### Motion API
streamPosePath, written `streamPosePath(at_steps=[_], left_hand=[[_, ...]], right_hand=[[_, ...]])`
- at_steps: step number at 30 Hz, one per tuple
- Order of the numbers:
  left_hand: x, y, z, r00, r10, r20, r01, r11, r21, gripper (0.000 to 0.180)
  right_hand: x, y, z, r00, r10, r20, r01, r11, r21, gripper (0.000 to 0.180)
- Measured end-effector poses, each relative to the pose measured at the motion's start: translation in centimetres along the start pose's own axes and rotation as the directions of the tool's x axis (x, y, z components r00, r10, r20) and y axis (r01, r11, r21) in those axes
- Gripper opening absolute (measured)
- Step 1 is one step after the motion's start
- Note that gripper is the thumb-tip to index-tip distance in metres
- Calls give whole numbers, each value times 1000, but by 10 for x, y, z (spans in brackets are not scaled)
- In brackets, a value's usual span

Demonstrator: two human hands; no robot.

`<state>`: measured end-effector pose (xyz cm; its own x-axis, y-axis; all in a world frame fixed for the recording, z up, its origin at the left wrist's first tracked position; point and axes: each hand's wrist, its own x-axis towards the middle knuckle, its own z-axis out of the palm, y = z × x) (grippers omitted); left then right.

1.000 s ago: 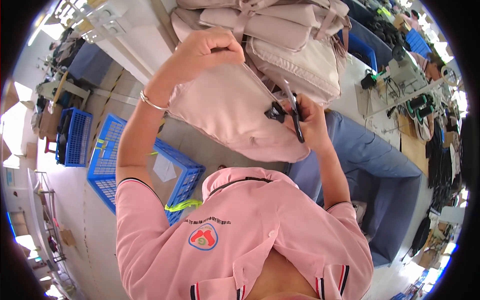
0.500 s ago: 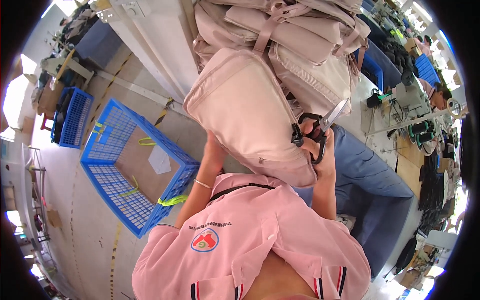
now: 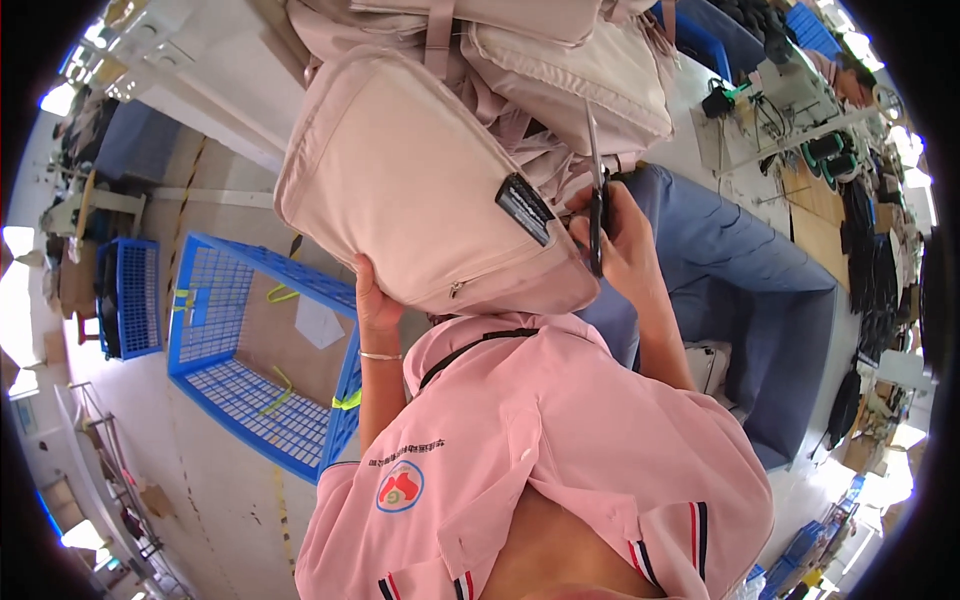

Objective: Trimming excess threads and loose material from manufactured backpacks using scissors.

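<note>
Pale pink fabric bag (image 3: 410, 190) with black label tab (image 3: 524, 208), centre-upper frame, rests on my left hand (image 3: 372, 300), grip cupped under its bottom edge. Right hand (image 3: 625, 240), grip clamped on dark-handled scissors (image 3: 594, 200), blades up beside the tab. Blue plastic crate (image 3: 215, 350) lower left on floor.

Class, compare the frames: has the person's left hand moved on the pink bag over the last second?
Yes. The left hand went from the top of the pink bag to beneath its lower edge, nearer the blue crate.
</note>
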<state>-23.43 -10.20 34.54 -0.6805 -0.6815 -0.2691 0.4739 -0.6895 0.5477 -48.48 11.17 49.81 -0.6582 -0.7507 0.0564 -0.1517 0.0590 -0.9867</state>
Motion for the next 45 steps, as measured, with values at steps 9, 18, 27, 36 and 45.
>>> streamPosePath(at_steps=[9,18,27,36,45], left_hand=[[6,4,-13,1000,-17,-19,16,1000,-26,77],[7,6,-16,1000,-20,-15,20,999,-45,77],[2,16,-18,992,16,-125,-30,993,-116,66],[-34,49,-16,949,152,-276,-178,981,-72,53],[-91,128,-110,816,346,-463,-457,877,-148,63]], right_hand=[[-23,-28,0,979,-152,137,200,851,-486,56],[3,-33,12,965,-186,184,262,709,-655,61],[9,4,34,974,-226,27,212,853,-478,50],[13,51,49,977,-206,-46,195,963,-184,45],[26,56,89,993,-68,92,83,983,-162,32]])
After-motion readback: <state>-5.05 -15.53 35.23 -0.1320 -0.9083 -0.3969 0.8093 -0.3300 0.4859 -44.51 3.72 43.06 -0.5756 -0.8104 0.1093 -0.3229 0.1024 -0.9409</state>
